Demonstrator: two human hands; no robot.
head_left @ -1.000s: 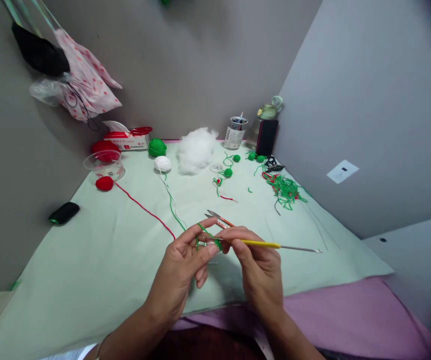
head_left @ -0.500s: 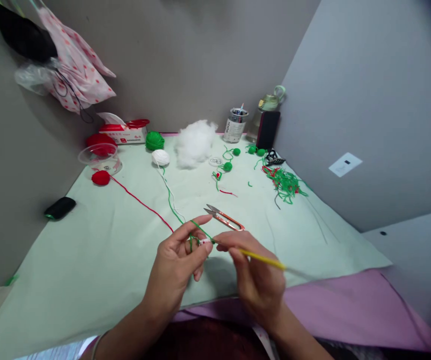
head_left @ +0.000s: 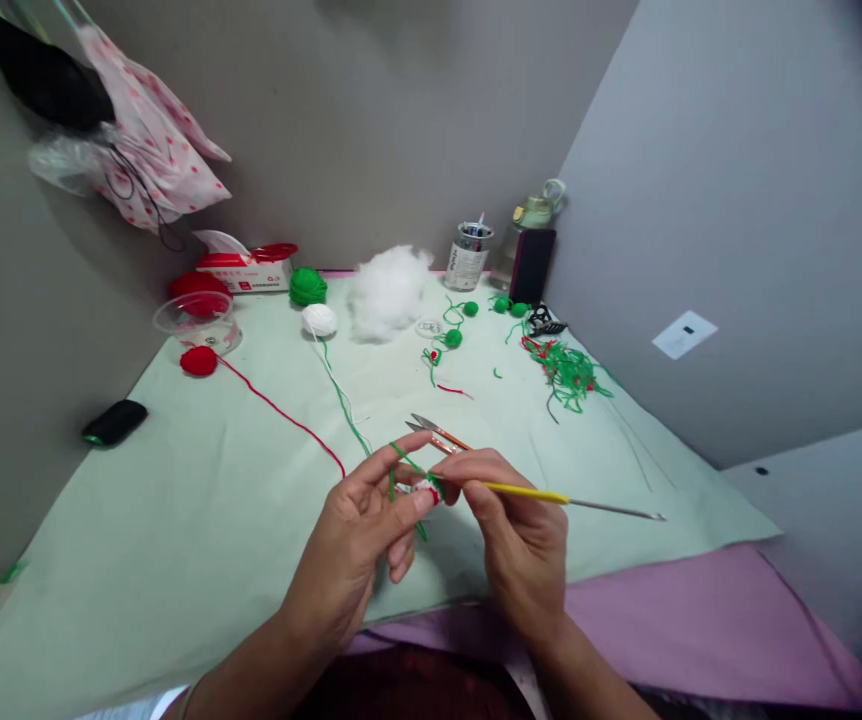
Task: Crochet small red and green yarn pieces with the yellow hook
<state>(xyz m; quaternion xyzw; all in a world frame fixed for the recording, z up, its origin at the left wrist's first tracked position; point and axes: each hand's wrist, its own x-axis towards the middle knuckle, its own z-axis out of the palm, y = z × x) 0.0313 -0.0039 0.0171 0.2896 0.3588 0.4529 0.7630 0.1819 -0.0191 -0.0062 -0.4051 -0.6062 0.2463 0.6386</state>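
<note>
My left hand (head_left: pixel 360 530) pinches a small crochet piece (head_left: pixel 429 489) of red, white and green yarn between thumb and fingers. Green yarn (head_left: pixel 407 458) runs over its raised index finger down to the piece. In my right hand (head_left: pixel 521 540) is a crochet hook (head_left: pixel 528 491) with a yellow grip, held like a pencil. Its working tip meets the piece, partly hidden by fingers, while the other metal end points right. Just beyond the hands lie orange-handled thread snips (head_left: pixel 442 436), partly covered by my right hand.
Red (head_left: pixel 198 361), white (head_left: pixel 319 320) and green (head_left: pixel 308 287) yarn balls lie at the back left, strands trailing toward me. White stuffing (head_left: pixel 391 293) sits at the back. Yarn scraps (head_left: pixel 570 375) are heaped right. A phone (head_left: pixel 533 265) leans on a bottle; a black case (head_left: pixel 115 424) lies left.
The crochet piece has turned, showing more of its red and green side. My right hand has shifted slightly, and the hook now lies flatter. The view has moved a little.
</note>
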